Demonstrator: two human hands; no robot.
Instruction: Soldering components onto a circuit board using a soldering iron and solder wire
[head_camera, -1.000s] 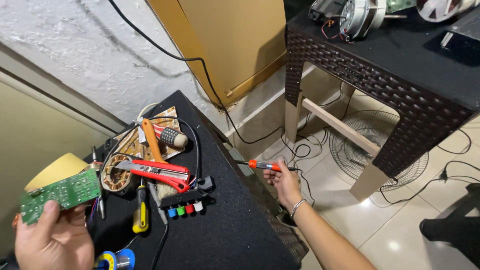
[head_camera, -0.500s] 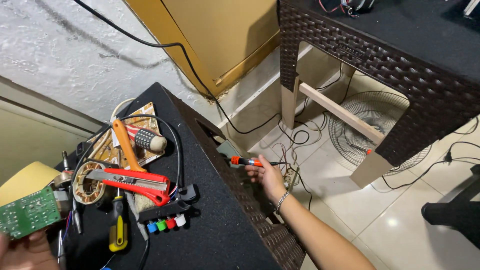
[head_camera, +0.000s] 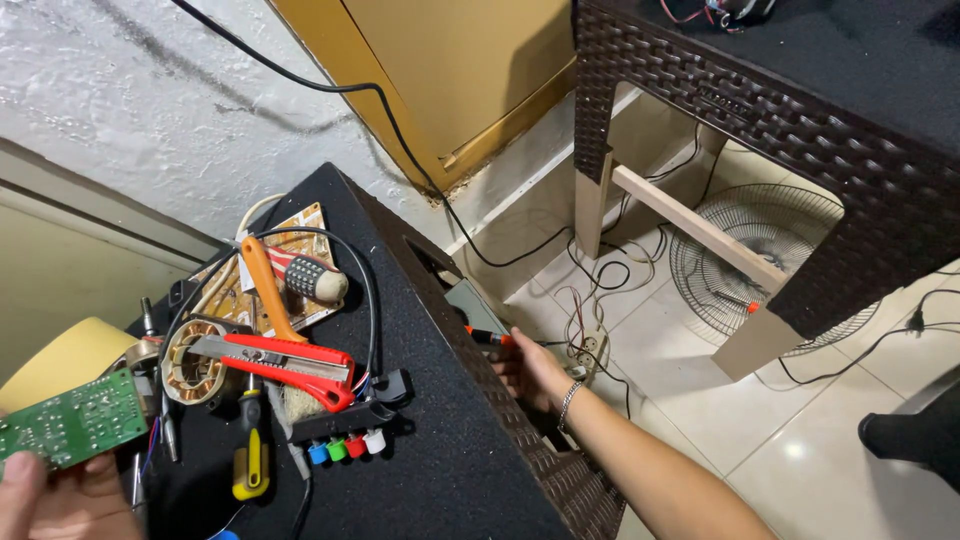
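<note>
At lower left, we are pinching a green circuit board (head_camera: 70, 418) in our left hand (head_camera: 65, 500), while our right hand (head_camera: 535, 372), fingers closed, is gripping an orange-handled screwdriver (head_camera: 487, 339) beside the desk (head_camera: 470, 470).

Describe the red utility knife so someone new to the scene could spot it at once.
Start at the black-topped wicker table on the left, with tools piled at its far corner. The red utility knife lies there across a round copper-wound motor stator, grey blade pointing left. Unlike the orange-handled tool beside it, it is flat, red and bladed.
</note>
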